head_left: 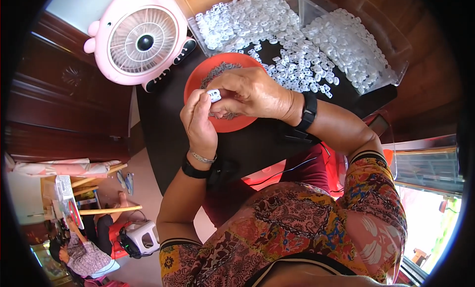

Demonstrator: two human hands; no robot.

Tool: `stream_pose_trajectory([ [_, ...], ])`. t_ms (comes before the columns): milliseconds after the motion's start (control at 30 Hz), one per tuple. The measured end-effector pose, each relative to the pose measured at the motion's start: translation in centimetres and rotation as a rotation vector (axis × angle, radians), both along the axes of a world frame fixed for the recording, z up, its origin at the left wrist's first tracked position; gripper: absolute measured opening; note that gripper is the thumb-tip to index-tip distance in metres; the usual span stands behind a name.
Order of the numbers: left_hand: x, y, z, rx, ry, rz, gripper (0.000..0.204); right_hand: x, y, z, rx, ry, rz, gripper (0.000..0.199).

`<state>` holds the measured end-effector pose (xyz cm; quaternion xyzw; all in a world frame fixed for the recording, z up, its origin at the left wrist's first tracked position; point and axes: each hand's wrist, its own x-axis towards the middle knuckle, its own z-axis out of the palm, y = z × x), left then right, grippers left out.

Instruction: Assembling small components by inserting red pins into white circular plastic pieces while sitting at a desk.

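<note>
Here, left fingers (203,106) hold a white piece (214,95), any lettering illegibly small.

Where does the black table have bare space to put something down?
Bare table shows between the pink fan, orange bowl and left forearm, and below the bowl, between both forearms. Loose white pieces crowd the table's upper right.
</note>
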<state>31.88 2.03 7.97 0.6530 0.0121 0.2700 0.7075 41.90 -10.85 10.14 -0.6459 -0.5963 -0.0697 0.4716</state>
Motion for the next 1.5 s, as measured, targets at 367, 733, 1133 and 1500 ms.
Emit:
stream_pose_trajectory([
  [367, 0.0, 0.6, 1.0, 0.183, 0.136, 0.014, 0.023, 1.1, 0.2, -0.9, 0.035, -0.048, 0.011, 0.022],
  [733, 0.1, 1.2, 0.6, 0.065, 0.141, -0.044, 0.021, 0.7, 0.1, 0.0, -0.157, 0.78, 0.254, 0.011],
  [1133, 0.2, 0.8, 0.2, -0.048, 0.152, -0.028, 0.021, 0.8, 0.4, -0.6, -0.195, 0.876, 0.245, 0.01],
  [1500, 0.1, 1.4, 0.7, -0.068, 0.113, 0.036, 0.023, 0.8, 0.3, -0.3, -0.318, 0.846, 0.213, 0.011],
])
